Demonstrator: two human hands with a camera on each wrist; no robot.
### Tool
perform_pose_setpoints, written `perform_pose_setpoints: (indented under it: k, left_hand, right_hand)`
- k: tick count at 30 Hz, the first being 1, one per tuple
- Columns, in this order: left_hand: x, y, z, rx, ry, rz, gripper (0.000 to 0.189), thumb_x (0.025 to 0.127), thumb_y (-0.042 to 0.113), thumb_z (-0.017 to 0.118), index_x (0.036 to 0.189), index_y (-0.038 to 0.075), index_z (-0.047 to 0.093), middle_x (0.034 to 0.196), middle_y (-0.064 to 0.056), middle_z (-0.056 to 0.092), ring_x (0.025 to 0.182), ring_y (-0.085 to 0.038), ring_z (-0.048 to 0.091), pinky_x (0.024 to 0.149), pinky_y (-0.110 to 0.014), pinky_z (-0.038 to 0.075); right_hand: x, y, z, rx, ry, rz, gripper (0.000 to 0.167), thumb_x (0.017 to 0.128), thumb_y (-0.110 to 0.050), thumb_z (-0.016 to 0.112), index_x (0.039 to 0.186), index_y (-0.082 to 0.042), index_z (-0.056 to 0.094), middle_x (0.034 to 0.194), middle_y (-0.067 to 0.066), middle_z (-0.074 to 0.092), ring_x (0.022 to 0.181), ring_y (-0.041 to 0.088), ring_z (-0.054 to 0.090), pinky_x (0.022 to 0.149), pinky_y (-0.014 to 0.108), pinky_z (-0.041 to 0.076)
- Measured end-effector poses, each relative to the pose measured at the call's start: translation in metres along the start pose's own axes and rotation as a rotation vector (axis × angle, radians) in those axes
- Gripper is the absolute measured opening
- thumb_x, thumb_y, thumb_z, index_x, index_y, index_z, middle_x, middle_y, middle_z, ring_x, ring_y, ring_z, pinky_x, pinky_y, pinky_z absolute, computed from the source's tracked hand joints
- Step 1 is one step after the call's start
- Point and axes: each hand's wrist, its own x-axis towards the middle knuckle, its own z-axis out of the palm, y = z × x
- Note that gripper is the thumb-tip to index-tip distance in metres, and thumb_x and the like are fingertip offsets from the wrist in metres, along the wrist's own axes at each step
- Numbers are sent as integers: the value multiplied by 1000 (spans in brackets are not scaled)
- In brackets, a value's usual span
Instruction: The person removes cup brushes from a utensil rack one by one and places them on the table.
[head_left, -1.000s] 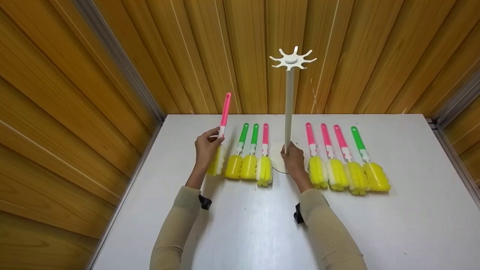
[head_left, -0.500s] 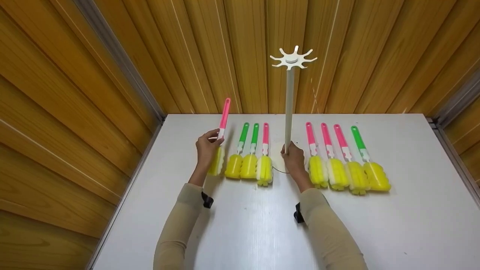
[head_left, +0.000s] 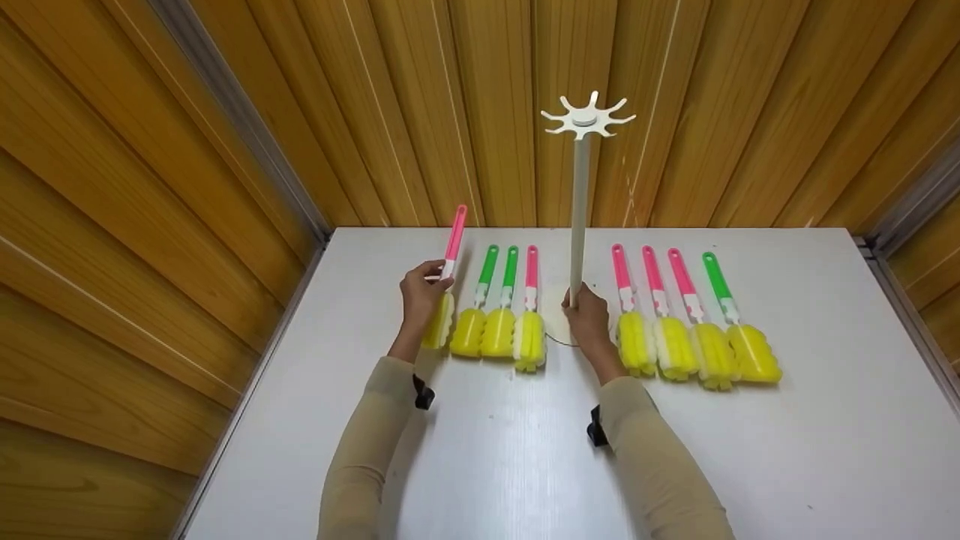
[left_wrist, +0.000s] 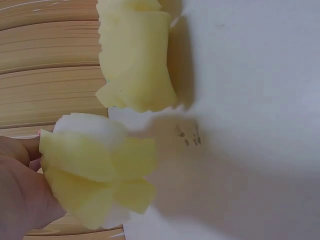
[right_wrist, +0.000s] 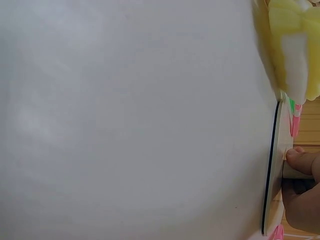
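My left hand (head_left: 421,296) pinches a pink-handled sponge brush (head_left: 456,234) by the white lower part of its handle. The handle points up and away, and the yellow-and-white sponge head hangs below, partly behind the hand. In the left wrist view that sponge head (left_wrist: 100,167) faces the camera, with its shadow on the table. My right hand (head_left: 589,315) grips the pole (head_left: 579,202) of a white stand just above its round base (head_left: 556,324). Hooked arms spread from the stand's top (head_left: 586,118). The right wrist view shows the base edge-on beside the thumb.
Between my hands lie two green-handled brushes (head_left: 499,330) and a pink-handled brush (head_left: 530,337). Right of the stand, several more brushes (head_left: 676,346) lie in a row, pink handles and one green. The white table (head_left: 480,450) meets wood-patterned walls (head_left: 495,112) at the back and sides.
My left hand has shifted slightly right, towards the green-handled brushes, and the brush in it has come lower. My right hand stays in place on the pole.
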Motion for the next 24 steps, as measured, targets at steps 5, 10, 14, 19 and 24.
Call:
perform_pose_setpoints:
  k: [5,10,14,19,24]
  left_hand:
    - [2,-3,8,27,-12,-21,32,89,-2,76,120,-1,72,108,-18,71,95,-29,70,82,-37,59]
    - [4,-4,11,64,-31,-32,32,89,-3,74,121,-3,71,110,-20,71,99,-30,68,83,-37,58]
    - [4,-4,7,68,-30,-33,31,89,-4,73,121,-2,72,108,-20,71,95,-30,69,83,-38,58]
    - [5,-6,5,100,-27,-32,32,89,-4,73,120,-2,72,109,-19,71,96,-29,69,84,-39,58]
    - [3,-11,10,127,-52,-57,33,91,-3,72,123,-2,71,111,-19,70,98,-29,67,86,-39,57]
  right_hand:
    - [0,1,1,-7,-15,28,7,92,9,63,94,3,60,85,19,65,79,32,58,73,45,50]
    - [0,0,1,5,-9,24,7,92,10,63,93,3,60,86,20,66,80,33,58,74,45,50]
    - [0,-1,2,14,-4,6,7,91,10,63,92,4,60,85,20,66,80,34,59,74,47,50]
    - [0,1,2,-4,0,3,6,92,10,63,92,4,60,83,20,66,78,34,59,73,47,50]
    - [0,2,1,1,-3,12,6,93,10,63,93,5,60,85,22,65,80,34,58,75,47,49]
